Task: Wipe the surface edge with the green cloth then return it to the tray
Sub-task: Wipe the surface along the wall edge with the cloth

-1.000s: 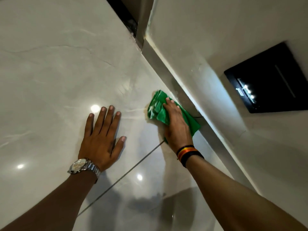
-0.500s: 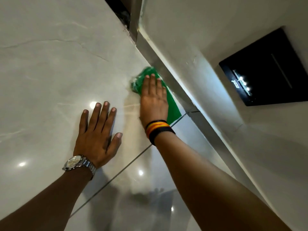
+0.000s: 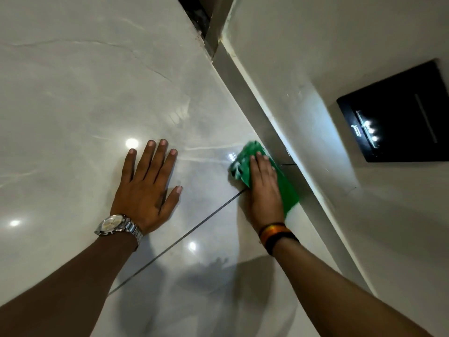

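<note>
A green cloth (image 3: 245,159) lies flat on the glossy pale marble surface (image 3: 97,93), right against its edge where a grey strip (image 3: 257,110) meets the wall. My right hand (image 3: 264,190) presses down on the cloth, palm flat, and covers its middle; green shows past the fingertips and on the wall side of the hand. My left hand (image 3: 148,186), with a metal watch on the wrist, rests flat on the surface with fingers spread, holding nothing. No tray is in view.
A white wall (image 3: 340,57) rises along the right of the edge. A black panel (image 3: 398,117) with small lit dots is set into it. A dark joint line (image 3: 194,229) crosses the surface between my hands. A dark gap (image 3: 196,13) opens at the far corner.
My right hand slid the cloth along the edge away from me, then drew it back toward me to about where it began. My left hand stayed planted.
</note>
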`<state>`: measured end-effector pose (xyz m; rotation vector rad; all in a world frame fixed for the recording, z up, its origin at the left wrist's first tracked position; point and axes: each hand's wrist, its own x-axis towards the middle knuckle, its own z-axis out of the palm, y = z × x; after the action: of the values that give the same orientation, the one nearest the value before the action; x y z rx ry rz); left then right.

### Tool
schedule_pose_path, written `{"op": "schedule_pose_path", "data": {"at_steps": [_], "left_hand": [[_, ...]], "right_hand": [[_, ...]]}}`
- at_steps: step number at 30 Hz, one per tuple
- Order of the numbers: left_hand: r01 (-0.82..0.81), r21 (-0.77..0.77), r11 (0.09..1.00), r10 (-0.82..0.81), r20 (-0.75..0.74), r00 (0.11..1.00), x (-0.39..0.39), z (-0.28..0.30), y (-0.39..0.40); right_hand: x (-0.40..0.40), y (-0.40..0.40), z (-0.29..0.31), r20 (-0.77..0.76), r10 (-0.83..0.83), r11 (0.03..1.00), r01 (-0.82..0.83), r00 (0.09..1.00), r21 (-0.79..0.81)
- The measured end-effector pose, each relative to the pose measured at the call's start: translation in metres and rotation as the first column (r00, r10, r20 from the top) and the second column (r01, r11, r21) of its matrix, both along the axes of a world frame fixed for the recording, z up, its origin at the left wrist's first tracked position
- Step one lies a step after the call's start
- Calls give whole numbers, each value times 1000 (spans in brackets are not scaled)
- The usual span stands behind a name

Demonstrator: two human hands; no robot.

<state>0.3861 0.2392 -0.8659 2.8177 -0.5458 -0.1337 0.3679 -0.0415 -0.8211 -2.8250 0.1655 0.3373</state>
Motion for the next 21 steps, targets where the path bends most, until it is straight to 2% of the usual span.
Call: {"op": "schedule_pose_path", "data": {"at_steps": [3,5,7,9,12,14,16,18,21], "left_hand": [[-4,-9,1000,4,7,1000,-1,0,0],[-4,-5,1000,4,14,1000,0,1,0],[0,0,1000,0,11,1000,0,1,0],[-3,-7,1000,3,10,1000,0,2,-1],[-8,-11,1000,8,2,1000,-1,1,-1],[-5,-9,1000,5,-2,1000,-1,0,-1],[0,3,1000,0,-4,1000,0,-1,-1],[-1,9,1000,1,-3,1000,0,-1,0],[-6,-2,1000,6,-1,1000,0,-1,0]], "right_hand": [[49,38,-7,62,-90,995,88,994,38],[50,61,-11,112,-69,997,65,991,34],[18,65,-12,124,20,999,-25,992,37],[-34,49,-11,97,32,998,-37,995,54],[-109,0,-5,3,-142,988,141,990,61],[-123,-29,0,-67,-256,964,259,964,51],[-104,-47,1,-92,-261,964,264,961,22],[-68,-46,0,-71,-197,980,199,978,23],[-15,-18,-6,18,-117,993,116,993,21]]}}
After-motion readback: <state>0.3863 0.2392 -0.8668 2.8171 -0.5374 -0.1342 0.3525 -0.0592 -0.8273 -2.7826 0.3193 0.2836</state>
